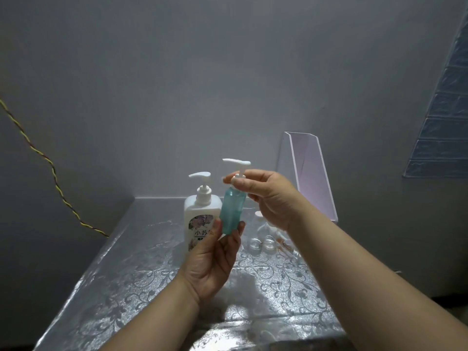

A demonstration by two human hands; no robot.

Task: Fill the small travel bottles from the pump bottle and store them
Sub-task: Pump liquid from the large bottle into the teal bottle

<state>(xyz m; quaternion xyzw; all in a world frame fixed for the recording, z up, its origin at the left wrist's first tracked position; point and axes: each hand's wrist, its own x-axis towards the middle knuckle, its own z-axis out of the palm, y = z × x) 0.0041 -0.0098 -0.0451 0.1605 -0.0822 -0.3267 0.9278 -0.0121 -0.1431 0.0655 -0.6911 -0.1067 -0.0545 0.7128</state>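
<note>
My left hand [215, 259] grips the bottom of a small teal travel bottle [231, 211] and holds it upright above the table. Its white pump head [236, 163] sits on top. My right hand [268, 196] pinches the white collar of that pump at the bottle's neck. A large white pump bottle [198, 216] with a floral label stands on the table just behind and left of the teal one. Small clear travel bottles [263, 239] lie on the table behind my right wrist, partly hidden.
The table [121, 287] has a shiny cover with a floral pattern and meets the wall at the back. A clear acrylic box [307, 173] leans at the back right. A twisted yellow cord [50, 173] hangs along the left wall.
</note>
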